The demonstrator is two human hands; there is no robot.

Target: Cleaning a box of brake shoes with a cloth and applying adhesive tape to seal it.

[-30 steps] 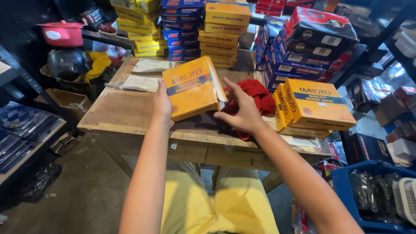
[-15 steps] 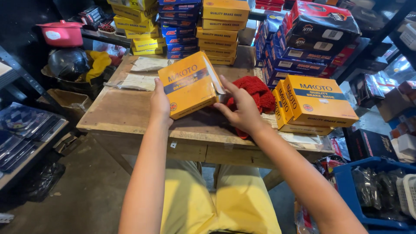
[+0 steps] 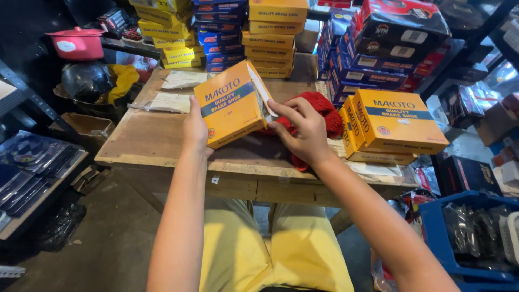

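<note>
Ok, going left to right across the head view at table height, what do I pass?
Papers → left hand → tilted orange box → right hand on the red cloth → orange boxes lying stacked.

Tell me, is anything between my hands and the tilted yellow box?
Nothing visible. The left hand grips the box at its left edge, and the right hand touches its right end, above the red cloth.

One camera is sitting on the person's head, looking forward and down over both forearms onto a wooden table (image 3: 162,140) close below. It is also taking in stacked boxes (image 3: 273,32) behind and the floor (image 3: 108,238) beneath.
</note>
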